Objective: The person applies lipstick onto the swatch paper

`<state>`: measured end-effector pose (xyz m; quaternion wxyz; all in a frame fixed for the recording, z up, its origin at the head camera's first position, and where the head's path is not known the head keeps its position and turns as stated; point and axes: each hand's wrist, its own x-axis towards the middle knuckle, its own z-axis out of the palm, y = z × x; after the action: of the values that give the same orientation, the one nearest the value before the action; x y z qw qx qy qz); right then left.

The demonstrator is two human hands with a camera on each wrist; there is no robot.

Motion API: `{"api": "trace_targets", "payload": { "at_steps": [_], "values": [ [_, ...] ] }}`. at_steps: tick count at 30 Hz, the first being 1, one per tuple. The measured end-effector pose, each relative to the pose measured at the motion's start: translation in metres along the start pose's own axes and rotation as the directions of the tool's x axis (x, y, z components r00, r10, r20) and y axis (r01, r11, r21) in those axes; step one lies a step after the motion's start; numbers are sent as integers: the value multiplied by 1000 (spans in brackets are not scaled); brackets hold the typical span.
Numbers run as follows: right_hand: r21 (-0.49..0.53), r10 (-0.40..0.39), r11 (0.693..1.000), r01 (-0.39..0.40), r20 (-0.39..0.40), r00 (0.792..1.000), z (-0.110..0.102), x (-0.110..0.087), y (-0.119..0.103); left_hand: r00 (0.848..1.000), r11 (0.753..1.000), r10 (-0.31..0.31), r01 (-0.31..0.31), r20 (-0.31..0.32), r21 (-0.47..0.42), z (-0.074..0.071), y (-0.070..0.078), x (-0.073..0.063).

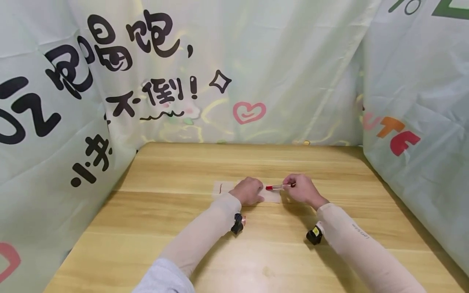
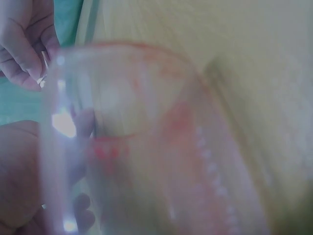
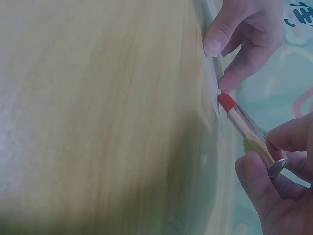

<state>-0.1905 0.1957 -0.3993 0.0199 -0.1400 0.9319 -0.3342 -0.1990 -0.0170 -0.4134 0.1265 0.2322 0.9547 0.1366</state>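
A lipstick [image 1: 277, 187] with a red tip and a clear, metallic body is pinched between the thumb and fingers of my right hand [image 1: 302, 189]. Its red end points left, right at the edge of a thin white sheet of paper [image 1: 272, 197] in the right wrist view. My left hand [image 1: 249, 190] rests on that sheet, with thumb and forefinger spread apart on it. A short wavy red mark [image 1: 220, 188] shows on the sheet's left part. Close before the left wrist lens, blurred, is a clear cup-shaped piece [image 2: 146, 166] with red smears inside its rim.
Both hands work over a wooden table [image 1: 176, 215]. Printed cloth [image 1: 300, 73] hangs behind the table and along its sides. Small black cameras sit at the left wrist [image 1: 237, 224] and the right wrist [image 1: 314, 236].
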Motion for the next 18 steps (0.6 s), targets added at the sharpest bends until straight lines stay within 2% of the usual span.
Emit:
{"api": "trace_targets", "payload": {
  "at_steps": [10,18],
  "values": [
    [-8,13,1000,-13,54,998,2,-4,-1,1000,1000,-10,10,18,-11,4,-1,-4],
    [0,-3,1000,3,57,998,-1,-5,-4,1000,1000,24,-24,6,1,0,-7,0]
  ]
}}
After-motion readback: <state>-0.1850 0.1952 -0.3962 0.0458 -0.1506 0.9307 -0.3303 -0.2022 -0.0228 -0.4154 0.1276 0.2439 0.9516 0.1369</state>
